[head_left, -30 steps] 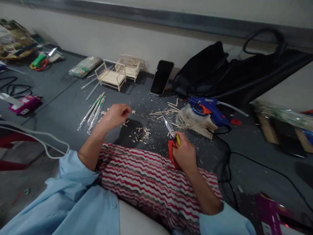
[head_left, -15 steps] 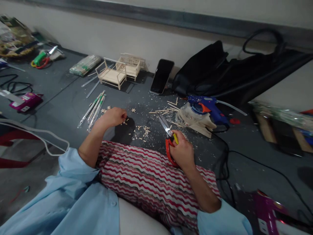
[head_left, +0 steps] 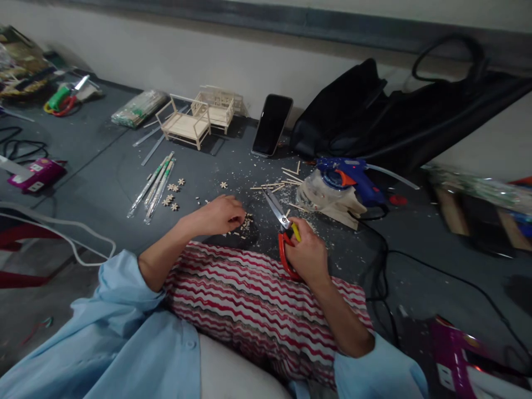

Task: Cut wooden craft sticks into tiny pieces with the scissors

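Observation:
My right hand (head_left: 306, 256) grips red-handled scissors (head_left: 281, 231), blades pointing up and left over the grey floor. My left hand (head_left: 220, 215) lies curled over a heap of small cut wooden bits (head_left: 247, 223), fingers pinched together; what they hold is too small to see. Small wooden star shapes (head_left: 172, 195) lie to its left, beside wrapped stick bundles (head_left: 154, 183). A striped red and white cushion (head_left: 257, 310) lies across my lap under both forearms.
Two small wooden bench models (head_left: 185, 123) stand near the wall beside a black phone (head_left: 272, 125). A blue glue gun (head_left: 353, 180) rests on a stand, its cable trailing right. A black bag (head_left: 386, 119) leans on the wall. Loose sticks (head_left: 282, 180) and sawdust litter the floor.
My left hand moved right from the star shapes to the heap of cut bits. My right hand with the scissors shifted slightly left and up.

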A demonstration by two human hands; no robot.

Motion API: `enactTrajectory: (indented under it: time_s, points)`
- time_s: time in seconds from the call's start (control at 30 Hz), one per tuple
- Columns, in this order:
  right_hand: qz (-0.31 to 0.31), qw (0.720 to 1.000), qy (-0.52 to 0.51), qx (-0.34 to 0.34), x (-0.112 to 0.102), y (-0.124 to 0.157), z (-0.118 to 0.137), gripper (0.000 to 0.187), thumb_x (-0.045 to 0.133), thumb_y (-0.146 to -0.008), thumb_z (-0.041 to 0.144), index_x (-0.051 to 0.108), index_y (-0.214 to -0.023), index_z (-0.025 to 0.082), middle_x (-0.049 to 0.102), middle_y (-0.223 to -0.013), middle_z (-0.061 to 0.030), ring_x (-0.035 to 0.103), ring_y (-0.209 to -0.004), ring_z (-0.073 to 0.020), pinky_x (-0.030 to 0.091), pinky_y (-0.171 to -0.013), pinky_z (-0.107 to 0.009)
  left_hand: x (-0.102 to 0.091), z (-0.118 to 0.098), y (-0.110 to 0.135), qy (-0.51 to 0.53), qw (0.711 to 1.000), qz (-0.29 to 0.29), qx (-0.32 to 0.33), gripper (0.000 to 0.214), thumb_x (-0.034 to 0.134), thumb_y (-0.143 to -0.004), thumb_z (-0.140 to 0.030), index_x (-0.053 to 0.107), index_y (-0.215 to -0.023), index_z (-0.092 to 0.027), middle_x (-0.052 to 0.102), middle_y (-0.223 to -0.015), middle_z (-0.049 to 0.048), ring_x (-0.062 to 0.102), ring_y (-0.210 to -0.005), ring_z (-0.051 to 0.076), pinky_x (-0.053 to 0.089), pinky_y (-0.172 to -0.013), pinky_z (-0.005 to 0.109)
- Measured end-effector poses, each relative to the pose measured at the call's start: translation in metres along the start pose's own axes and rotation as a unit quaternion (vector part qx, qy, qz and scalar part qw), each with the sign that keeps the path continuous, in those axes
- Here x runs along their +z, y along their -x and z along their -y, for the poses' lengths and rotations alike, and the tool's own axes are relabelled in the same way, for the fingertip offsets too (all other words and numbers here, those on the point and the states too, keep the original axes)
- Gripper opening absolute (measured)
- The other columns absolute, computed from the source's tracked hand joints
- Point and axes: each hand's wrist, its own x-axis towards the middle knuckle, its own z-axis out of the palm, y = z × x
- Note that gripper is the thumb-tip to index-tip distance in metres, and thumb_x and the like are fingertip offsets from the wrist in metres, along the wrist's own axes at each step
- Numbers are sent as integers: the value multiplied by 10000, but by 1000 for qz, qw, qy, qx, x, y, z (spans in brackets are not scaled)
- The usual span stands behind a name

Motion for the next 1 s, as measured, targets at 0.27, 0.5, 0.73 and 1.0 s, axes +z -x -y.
enactTrajectory:
  time_s: [0.27,0.5,0.73,1.0]
  points:
    - [9,1000,-16,3,-1,1,2,395,554,-698,278,612,-1089,251,610,-629,35,547,-543,-146,360,-529,-233,-3,-7,6,-20,996,87,-30,115,557,-754,-138,655,-803,-173,678,-834,48,558,-844,201,382,-753,306]
    - [6,1000,-24,-8,0,2,0,387,547,-708,259,604,-1089,225,660,-715,6,598,-624,-162,410,-592,-246,-1,-9,1,42,997,41,-44,124,528,-753,-124,647,-752,-161,657,-808,50,586,-754,156,411,-697,266]
    - [9,998,-61,-29,1,9,3,396,549,-719,227,589,-1113,219,709,-887,-32,647,-722,-185,458,-652,-266,7,-15,-7,418,889,-113,-149,52,610,-724,-202,611,-737,-151,644,-700,18,577,-630,109,455,-615,238]
    - [-53,994,-91,-10,3,10,1,381,554,-736,258,595,-1113,215,683,-803,-6,606,-623,-160,460,-609,-260,23,-20,-13,281,923,-232,-124,51,585,-793,-188,617,-806,-150,648,-792,23,570,-724,117,457,-687,249]
